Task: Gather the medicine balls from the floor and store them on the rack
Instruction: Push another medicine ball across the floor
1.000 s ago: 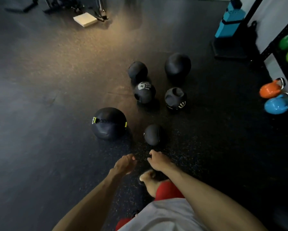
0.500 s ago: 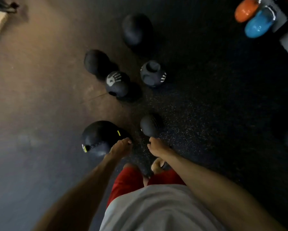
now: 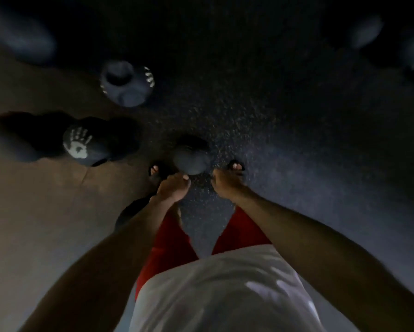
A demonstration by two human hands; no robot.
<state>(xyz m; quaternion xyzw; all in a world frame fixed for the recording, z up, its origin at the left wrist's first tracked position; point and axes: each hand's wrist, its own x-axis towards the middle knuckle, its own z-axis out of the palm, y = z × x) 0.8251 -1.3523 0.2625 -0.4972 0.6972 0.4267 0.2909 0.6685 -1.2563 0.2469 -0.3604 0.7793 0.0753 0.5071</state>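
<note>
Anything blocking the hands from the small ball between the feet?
Nothing visible. The small ball lies on the floor, with the left hand and right hand just short of it, one toward each side. The rack is out of view.

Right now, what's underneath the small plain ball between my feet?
The small plain ball sits on the speckled dark floor, which shows to its right. The patch directly beneath is covered by the ball, so it cannot be checked.
</note>
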